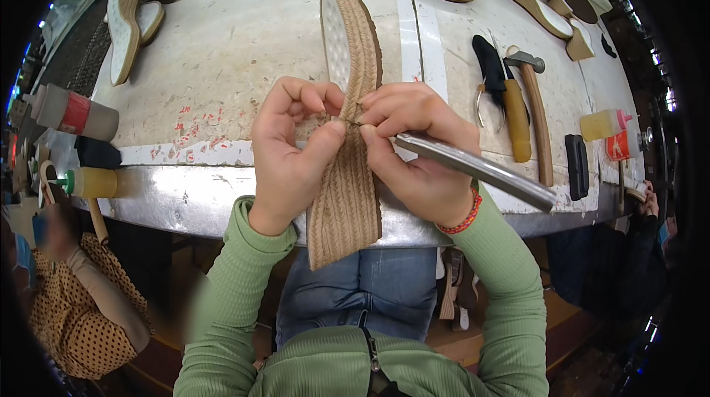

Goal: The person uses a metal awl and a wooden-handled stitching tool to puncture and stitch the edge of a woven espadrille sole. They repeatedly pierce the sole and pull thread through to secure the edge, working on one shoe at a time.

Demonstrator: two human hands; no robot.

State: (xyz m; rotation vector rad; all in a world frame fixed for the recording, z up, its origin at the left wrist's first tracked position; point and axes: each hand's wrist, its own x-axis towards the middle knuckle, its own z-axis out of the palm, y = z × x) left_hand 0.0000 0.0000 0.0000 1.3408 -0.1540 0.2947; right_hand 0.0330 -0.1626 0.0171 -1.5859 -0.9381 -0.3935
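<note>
A wedge shoe sole (347,197) covered in braided tan straw stands on its side over the table's front edge, its wide heel end toward me and its white inner face to the left. My left hand (296,149) pinches the braid at the sole's narrow waist with thumb and fingers. Opposite it, my right hand (421,149) pinches a dark loose strand (353,123) at the same spot. A long silver metal tool (481,168) is tucked in my right palm, pointing out to the lower right; its working end is hidden by my fingers.
Right of my hands lie a hammer (532,109), a yellow-handled tool (518,120) and pliers (488,72). Squeeze bottles (603,125) stand farther right; a grey bottle (78,112) lies left. More wedge soles (126,31) rest along the far side. A co-worker's sleeve (111,301) shows at lower left.
</note>
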